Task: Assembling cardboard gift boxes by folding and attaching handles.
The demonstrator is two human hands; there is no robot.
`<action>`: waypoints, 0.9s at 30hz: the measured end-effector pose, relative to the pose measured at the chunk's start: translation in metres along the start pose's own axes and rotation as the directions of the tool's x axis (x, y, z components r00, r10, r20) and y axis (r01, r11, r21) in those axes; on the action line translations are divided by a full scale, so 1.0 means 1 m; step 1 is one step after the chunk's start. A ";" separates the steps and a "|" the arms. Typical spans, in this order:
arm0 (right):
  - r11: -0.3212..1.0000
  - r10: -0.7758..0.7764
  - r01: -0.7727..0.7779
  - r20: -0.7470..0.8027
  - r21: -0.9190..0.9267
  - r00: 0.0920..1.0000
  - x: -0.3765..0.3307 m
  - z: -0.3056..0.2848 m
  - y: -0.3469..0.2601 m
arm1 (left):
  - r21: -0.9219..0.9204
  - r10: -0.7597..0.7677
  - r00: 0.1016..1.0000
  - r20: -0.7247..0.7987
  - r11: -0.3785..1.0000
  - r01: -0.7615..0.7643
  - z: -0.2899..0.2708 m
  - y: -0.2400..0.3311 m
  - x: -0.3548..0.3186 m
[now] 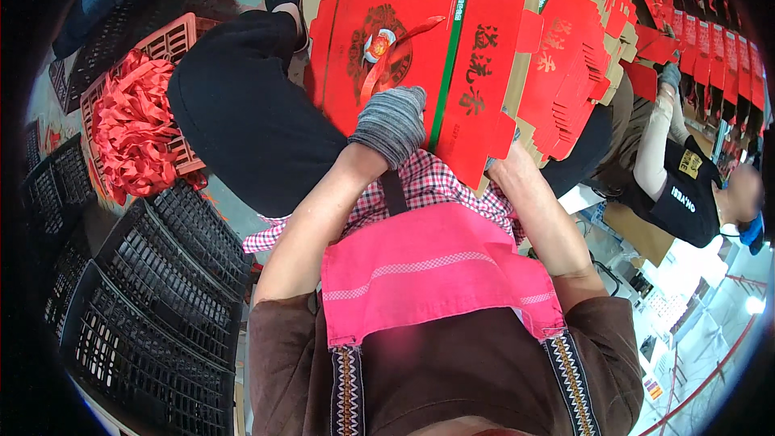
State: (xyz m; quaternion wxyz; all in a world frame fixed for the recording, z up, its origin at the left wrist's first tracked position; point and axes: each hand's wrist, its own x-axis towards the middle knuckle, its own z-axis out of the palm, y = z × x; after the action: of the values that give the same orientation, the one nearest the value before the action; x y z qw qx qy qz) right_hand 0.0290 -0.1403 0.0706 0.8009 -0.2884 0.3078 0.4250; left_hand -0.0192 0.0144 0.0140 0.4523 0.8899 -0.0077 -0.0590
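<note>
A flat red cardboard box blank (496, 56) with a green stripe lies tilted across my lap. My left hand (391, 123), in a grey striped knit glove, is closed in a fist over its near part; whatever the fingers hold is hidden. A red ribbon (413, 30) runs over a round white-and-red piece (379, 46) on the printed panel, its lower end reaching my left glove. At the near right edge, my right hand (510, 151) grips the blank, its gloved fingers mostly hidden by the cardboard.
Overlapping red blanks (565, 73) fan out on the right. A crate (187, 157) on the left holds a heap of red ribbons (133, 125). Black plastic crates (153, 315) stand lower left. Another person (682, 182) works at the right near hanging red boxes (710, 52).
</note>
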 end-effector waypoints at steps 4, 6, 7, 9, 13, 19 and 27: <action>0.995 0.027 -0.036 0.096 0.095 0.995 -0.002 0.001 0.003 | -0.035 0.016 1.000 0.009 0.999 -0.016 0.003 0.000 -0.002; 0.994 0.013 -0.031 0.160 0.106 0.987 -0.004 0.002 0.005 | -0.053 -0.028 0.999 0.016 0.998 0.029 0.002 0.002 -0.002; 0.993 0.000 -0.027 0.224 0.118 0.975 -0.005 0.002 0.006 | -0.049 -0.043 0.999 0.019 0.998 0.044 0.003 0.002 -0.001; 0.999 -0.013 0.011 0.061 0.041 0.998 0.008 -0.011 0.005 | -0.152 -0.078 0.997 -0.005 0.985 0.077 0.000 0.005 -0.004; 0.997 -0.023 0.013 -0.119 -0.082 0.993 0.020 -0.029 0.006 | -0.426 -0.293 0.954 0.066 0.856 0.293 0.005 -0.009 -0.010; 0.980 0.021 -0.059 -0.198 -0.187 0.980 0.023 -0.046 0.008 | -0.361 -0.160 0.979 0.126 0.912 0.196 0.006 -0.010 -0.003; 0.923 -0.061 -0.124 -0.458 -0.364 0.887 -0.017 -0.001 0.010 | -0.566 -0.448 0.762 0.467 0.511 0.647 -0.006 -0.003 -0.002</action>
State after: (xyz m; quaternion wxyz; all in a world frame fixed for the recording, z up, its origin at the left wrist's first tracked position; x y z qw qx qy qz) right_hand 0.0127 -0.1445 0.0803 0.6256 -0.5266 0.4048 0.4092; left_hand -0.0205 0.0208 0.0155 0.7054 0.5882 0.2398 -0.3145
